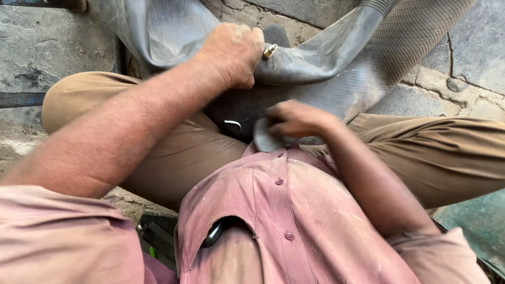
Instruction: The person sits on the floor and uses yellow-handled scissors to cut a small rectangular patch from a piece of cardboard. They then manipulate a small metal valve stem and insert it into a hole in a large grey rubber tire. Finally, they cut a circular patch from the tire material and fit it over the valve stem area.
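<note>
Ground: cracked grey stone floor (37, 47), rough and patched, with a dark metal bar (21, 99) lying at the left edge and a green surface (473, 221) at the lower right. Seated person, seen from above: tan trousers (436, 152) over both spread knees, a dusty faded pink button shirt (279, 210) with a dark object showing at the chest pocket opening (215, 231). Principal item: one large grey rubber inner tube (326, 52), limp and folded, draped from the top of the view down across the lap between the knees; part of it shows fine ribbing at upper right. A brass valve stem (270, 50) projects from the tube, just beside the knuckles of the left hand. Left hand (231, 52): grip closed in a fist around a gathered fold of the tube, high in the view. Right hand (297, 120): lower, close to the belly, fingers curled and pinching a small pale grey patch-like piece (263, 139) against the tube's surface on the lap. The two hands are near each other, not touching.
</note>
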